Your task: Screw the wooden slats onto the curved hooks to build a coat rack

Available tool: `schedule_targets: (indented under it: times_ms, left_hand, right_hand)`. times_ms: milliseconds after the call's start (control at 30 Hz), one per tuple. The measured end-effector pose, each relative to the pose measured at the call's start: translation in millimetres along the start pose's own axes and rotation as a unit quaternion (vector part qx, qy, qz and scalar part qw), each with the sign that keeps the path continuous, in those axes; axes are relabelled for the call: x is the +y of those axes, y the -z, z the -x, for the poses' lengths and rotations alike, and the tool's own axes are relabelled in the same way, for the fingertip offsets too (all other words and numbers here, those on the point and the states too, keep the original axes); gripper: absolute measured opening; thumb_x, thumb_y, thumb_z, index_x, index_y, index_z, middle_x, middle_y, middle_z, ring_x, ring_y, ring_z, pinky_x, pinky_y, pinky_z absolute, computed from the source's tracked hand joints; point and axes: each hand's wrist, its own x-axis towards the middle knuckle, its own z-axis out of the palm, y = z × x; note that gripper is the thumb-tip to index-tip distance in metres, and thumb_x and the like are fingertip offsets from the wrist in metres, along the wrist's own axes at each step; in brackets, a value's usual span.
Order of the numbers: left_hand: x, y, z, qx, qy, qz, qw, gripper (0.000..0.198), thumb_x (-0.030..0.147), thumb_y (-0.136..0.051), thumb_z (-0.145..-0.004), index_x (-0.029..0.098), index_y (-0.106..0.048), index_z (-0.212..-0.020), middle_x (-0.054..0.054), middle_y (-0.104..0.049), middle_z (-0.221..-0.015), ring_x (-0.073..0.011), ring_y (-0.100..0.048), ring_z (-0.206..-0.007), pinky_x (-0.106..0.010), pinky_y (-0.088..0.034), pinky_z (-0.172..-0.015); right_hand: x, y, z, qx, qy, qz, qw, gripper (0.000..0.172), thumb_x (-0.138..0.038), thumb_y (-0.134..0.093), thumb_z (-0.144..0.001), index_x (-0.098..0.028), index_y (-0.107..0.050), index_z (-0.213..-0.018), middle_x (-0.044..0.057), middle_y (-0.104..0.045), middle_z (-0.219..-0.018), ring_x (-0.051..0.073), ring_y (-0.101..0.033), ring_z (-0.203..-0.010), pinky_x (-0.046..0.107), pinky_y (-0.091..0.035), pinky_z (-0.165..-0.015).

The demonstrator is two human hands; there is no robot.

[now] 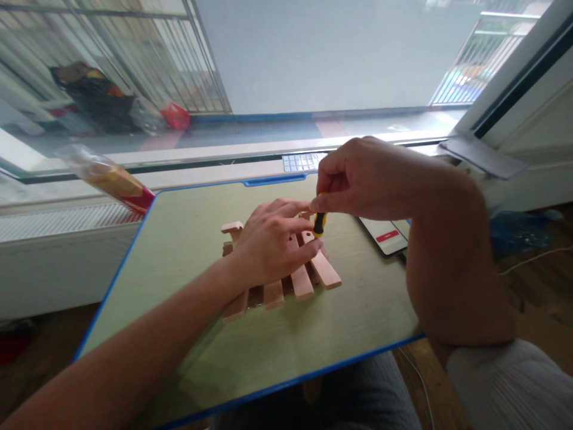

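A small wooden slatted piece (303, 283) lies on the table, its pale bars side by side over darker crosspieces. Dark holes show in a few bars near the right end. My left hand (273, 239) rests across the piece and steadies it, covering much of its middle. Its thumb and index fingertips are close around the lower end of a screwdriver (319, 224) with a yellow and black handle. From above, my right hand (344, 179) pinches the top of that handle, which stands nearly upright over the right-hand bars. The screwdriver's tip is hidden.
The pale table (188, 239) has a blue edge. A tablet or phone (385, 235) with a lit screen lies right of the piece, partly behind my right arm. A plastic-wrapped package (119, 185) leans at the far left corner. Beyond the table are a radiator (80, 224) and a windowsill.
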Motion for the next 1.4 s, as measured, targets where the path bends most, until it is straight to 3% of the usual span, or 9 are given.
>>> schedule_targets:
  times_ms: [133,367,667,733,833,900,1167,1400]
  left_hand:
    - [-0.6,0.3,-1.4,0.012,0.003,0.026,1.000,0.038,0.059,-0.067,-0.102,0.027,-0.084,-0.113,-0.006,-0.078,-0.135,-0.0317,-0.066,-0.127,-0.050,-0.050,-0.104]
    - [-3.0,-3.9,-2.9,0.024,0.005,0.033,0.999,0.035,0.059,-0.067,-0.103,0.027,-0.082,-0.110,-0.005,-0.079,-0.134,-0.0297,-0.067,-0.128,-0.048,-0.050,-0.104]
    - [-4.3,-1.7,-2.5,0.006,0.000,0.026,1.000,0.034,0.054,-0.061,-0.108,0.029,-0.084,-0.111,-0.003,-0.078,-0.139,-0.0288,-0.067,-0.126,-0.047,-0.050,-0.102]
    - [-5.1,-2.0,-2.0,0.010,-0.004,0.027,1.000,0.034,0.054,-0.060,-0.108,0.030,-0.085,-0.111,-0.003,-0.077,-0.139,-0.0287,-0.067,-0.127,-0.047,-0.051,-0.103]
    - [-5.6,-2.2,-1.3,0.010,-0.009,0.031,0.999,0.031,0.051,-0.061,-0.108,0.031,-0.085,-0.113,-0.001,-0.077,-0.141,-0.0281,-0.066,-0.129,-0.047,-0.051,-0.106]
    - [-5.2,-1.7,-1.0,0.006,-0.008,0.030,1.000,0.030,0.049,-0.061,-0.108,0.031,-0.084,-0.113,-0.001,-0.076,-0.142,-0.0281,-0.066,-0.129,-0.048,-0.051,-0.106]
    - [-1.6,1.6,-1.2,-0.001,-0.006,0.017,1.000,0.033,0.047,-0.057,-0.108,0.029,-0.083,-0.108,-0.003,-0.076,-0.141,-0.0294,-0.067,-0.128,-0.050,-0.051,-0.104]
    - [-1.6,0.4,-0.7,0.003,-0.005,0.011,1.000,0.031,0.047,-0.059,-0.107,0.029,-0.084,-0.110,-0.004,-0.076,-0.141,-0.0302,-0.066,-0.128,-0.050,-0.050,-0.104]
  right_hand:
    - [2.8,-4.3,-2.0,0.027,0.001,0.022,0.999,0.032,-0.050,-0.068,-0.091,-0.022,-0.073,-0.077,0.003,-0.069,-0.073,0.015,-0.049,-0.062,0.035,-0.034,-0.061]
    - [5.7,-5.3,-5.2,0.021,-0.020,0.041,0.999,0.036,-0.051,-0.069,-0.090,-0.022,-0.067,-0.068,0.000,-0.060,-0.063,0.013,-0.042,-0.058,0.036,-0.028,-0.059]
    - [12.7,-4.9,-4.3,0.014,-0.011,0.021,1.000,0.042,-0.061,-0.068,-0.092,-0.022,-0.076,-0.078,0.001,-0.068,-0.067,0.013,-0.049,-0.058,0.034,-0.032,-0.057]
    - [16.9,-2.4,-1.7,0.018,0.006,-0.004,1.000,0.038,-0.058,-0.068,-0.094,-0.023,-0.081,-0.088,0.002,-0.074,-0.074,0.015,-0.058,-0.062,0.034,-0.038,-0.059]
    - [21.3,1.7,4.1,0.024,0.059,-0.072,0.995,0.031,-0.044,-0.072,-0.094,-0.026,-0.084,-0.116,0.003,-0.084,-0.101,0.018,-0.070,-0.077,0.034,-0.050,-0.066]
    - [21.6,3.3,6.9,0.011,0.078,-0.095,0.992,0.032,-0.038,-0.072,-0.093,-0.027,-0.083,-0.121,0.004,-0.085,-0.111,0.020,-0.074,-0.084,0.035,-0.054,-0.070]
    - [16.1,0.0,-0.4,-0.015,0.064,-0.056,0.996,0.021,-0.036,-0.067,-0.092,-0.028,-0.086,-0.099,0.002,-0.082,-0.090,0.018,-0.066,-0.072,0.035,-0.050,-0.068]
    - [13.0,-1.7,-3.3,-0.014,0.031,-0.054,0.998,0.020,-0.039,-0.069,-0.091,-0.025,-0.083,-0.090,0.003,-0.079,-0.081,0.017,-0.061,-0.066,0.035,-0.043,-0.062]
